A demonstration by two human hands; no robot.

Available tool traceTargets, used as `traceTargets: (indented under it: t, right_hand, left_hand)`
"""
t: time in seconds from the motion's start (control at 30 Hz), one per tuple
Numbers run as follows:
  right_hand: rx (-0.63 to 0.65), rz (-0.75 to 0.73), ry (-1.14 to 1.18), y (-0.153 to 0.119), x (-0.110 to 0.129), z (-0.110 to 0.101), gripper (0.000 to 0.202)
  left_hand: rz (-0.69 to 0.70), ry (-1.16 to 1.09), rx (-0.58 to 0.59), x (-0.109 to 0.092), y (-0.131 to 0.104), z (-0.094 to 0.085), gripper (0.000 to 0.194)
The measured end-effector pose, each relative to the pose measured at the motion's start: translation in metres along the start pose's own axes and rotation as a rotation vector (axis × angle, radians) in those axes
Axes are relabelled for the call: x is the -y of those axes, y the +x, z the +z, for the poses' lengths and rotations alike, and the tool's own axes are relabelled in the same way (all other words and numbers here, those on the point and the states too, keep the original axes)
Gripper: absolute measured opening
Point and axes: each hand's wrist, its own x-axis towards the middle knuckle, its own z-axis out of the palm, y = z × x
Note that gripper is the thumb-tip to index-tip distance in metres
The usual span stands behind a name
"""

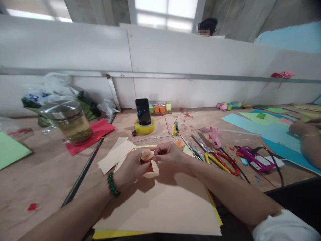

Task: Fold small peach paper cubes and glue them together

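Folded paper [153, 174], above the paper stack [160, 207], sits between the curled left hand [131, 168] gripping it and the pinching right hand [170, 154].

I have pale peach in the folded paper [152, 170] and the big sheet [160, 207], and bright yellow in the sheet beneath it [120, 234]. I see dark green beads on the bracelet [113, 185] and a white sleeve [283, 227]. The tape roll [144, 128] reads yellow to me, the phone [142, 112] black, the glue gun [213, 135] pink, the power strip [255, 159] magenta. I get red paper [104, 128], a silver lid [62, 108], light blue card [253, 129], orange cubes [162, 109], and blue print on a whitish plastic bag [56, 83]
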Motion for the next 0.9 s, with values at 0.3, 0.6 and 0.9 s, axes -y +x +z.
traceTargets:
  t: [0.3,0.6,0.9]
  right_hand:
    - [0.022,-0.026,0.04,-0.001,0.001,0.004,0.01]
    - [-0.118,-0.11,-0.186,-0.006,0.019,0.004,0.018]
    - [-0.176,-0.174,-0.438,-0.02,0.024,0.017,0.006]
  left_hand:
    - [-0.086,-0.04,0.007,0.0,0.003,-0.001,0.012]
    - [-0.034,0.009,-0.088,-0.005,0.002,-0.006,0.021]
    - [-0.035,-0.045,-0.017,-0.004,0.002,-0.005,0.028]
